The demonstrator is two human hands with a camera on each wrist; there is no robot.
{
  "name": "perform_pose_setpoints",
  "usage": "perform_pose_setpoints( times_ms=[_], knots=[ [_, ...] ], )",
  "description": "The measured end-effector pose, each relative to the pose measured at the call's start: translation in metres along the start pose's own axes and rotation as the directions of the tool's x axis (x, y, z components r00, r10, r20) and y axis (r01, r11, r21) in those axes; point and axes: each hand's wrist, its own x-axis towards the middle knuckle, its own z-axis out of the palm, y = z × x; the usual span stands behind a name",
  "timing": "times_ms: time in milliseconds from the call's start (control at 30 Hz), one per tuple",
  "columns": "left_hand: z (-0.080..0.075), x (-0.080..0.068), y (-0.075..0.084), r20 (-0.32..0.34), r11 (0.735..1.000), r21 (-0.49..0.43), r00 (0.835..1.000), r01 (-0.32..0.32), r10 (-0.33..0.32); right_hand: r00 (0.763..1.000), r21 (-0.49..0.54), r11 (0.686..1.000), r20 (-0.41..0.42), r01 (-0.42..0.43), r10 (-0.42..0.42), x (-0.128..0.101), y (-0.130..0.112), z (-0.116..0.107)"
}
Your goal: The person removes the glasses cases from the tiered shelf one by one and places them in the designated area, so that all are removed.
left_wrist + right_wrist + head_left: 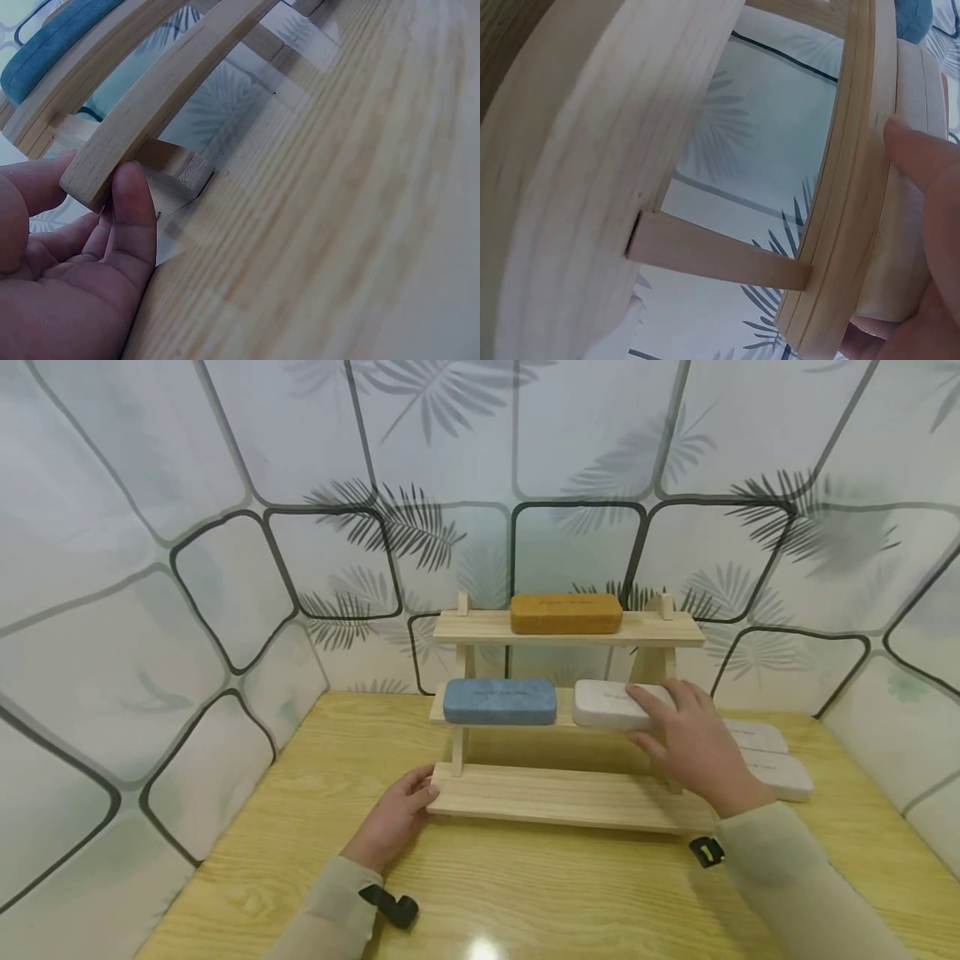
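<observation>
A three-tier wooden display rack (555, 793) stands on the table. My left hand (393, 814) pinches the left end of its bottom shelf (112, 150) between thumb and fingers. On the middle shelf, my right hand (693, 739) grips a white glasses case (611, 703), its thumb at the front side and its fingers over the top and right end. That case lies flat on the shelf in the right wrist view, close to the shelf's edge (847, 172). A blue glasses case (500, 702) sits left of it, a small gap between them. An orange glasses case (566, 613) rests on the top shelf.
Two more white glasses cases (772, 774) lie on the table to the right of the rack, partly behind my right hand. A patterned curtain (465, 460) surrounds the wood-grain table (300, 777) at the back and sides.
</observation>
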Motion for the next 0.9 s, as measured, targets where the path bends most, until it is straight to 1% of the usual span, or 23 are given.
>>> perform_pose_setpoints(
  times_ms=[267,433,733,900],
  knots=[
    [0.0,0.0,0.0,-0.018,1.0,0.018,1.0,0.006,-0.006,0.998,0.028,0.999,-0.063,0.025,-0.023,-0.001,0.0,0.003],
    [0.0,0.001,0.0,-0.018,1.0,0.011,1.0,0.01,-0.01,0.996,0.032,0.998,-0.082,0.048,-0.045,-0.006,0.003,0.002],
    [0.0,0.002,-0.001,-0.014,1.0,0.02,1.0,0.005,-0.005,0.993,0.063,0.996,-0.103,0.064,-0.057,-0.021,0.009,0.0],
    [0.0,0.001,-0.001,-0.014,1.0,0.024,1.0,-0.001,0.002,0.982,0.062,0.992,-0.165,0.107,-0.095,-0.03,0.014,-0.001]
  ],
)
